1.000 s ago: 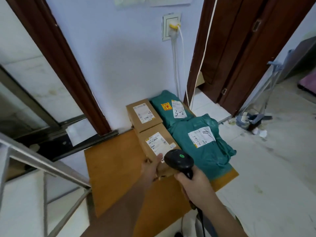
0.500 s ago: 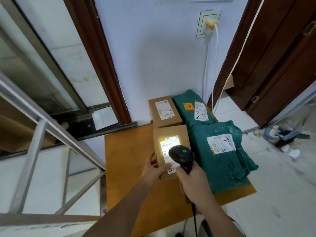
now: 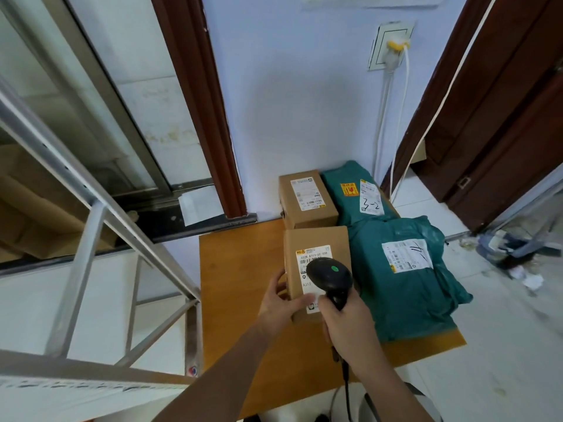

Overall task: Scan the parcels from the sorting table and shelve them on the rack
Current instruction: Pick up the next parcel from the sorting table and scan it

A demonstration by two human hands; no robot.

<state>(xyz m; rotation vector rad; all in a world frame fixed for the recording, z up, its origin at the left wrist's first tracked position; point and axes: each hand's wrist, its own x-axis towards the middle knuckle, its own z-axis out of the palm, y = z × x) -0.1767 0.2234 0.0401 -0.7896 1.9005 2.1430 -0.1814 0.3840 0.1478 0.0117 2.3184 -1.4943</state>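
A brown cardboard parcel (image 3: pixel 315 242) with a white label lies on the wooden sorting table (image 3: pixel 237 269). My left hand (image 3: pixel 280 303) grips its near left corner, thumb on top. My right hand (image 3: pixel 350 324) holds a black barcode scanner (image 3: pixel 329 277) with a green dot, its head hovering over the label. Behind it sits a second cardboard box (image 3: pixel 306 197). Two green plastic mailer bags lie to the right: a large near one (image 3: pixel 405 275) and a far one (image 3: pixel 356 193) marked "3-2".
A grey metal rack frame (image 3: pixel 91 214) stands at the left, close to the table's edge. A white wall with a socket and cables (image 3: pixel 393 53) is behind the table. A dark wooden door (image 3: pixel 502 117) and littered tiled floor lie to the right.
The view has shifted left, bringing more of the rack into sight. The scanner's light on the label, lit half a second ago, is off now. Both hands keep their hold.
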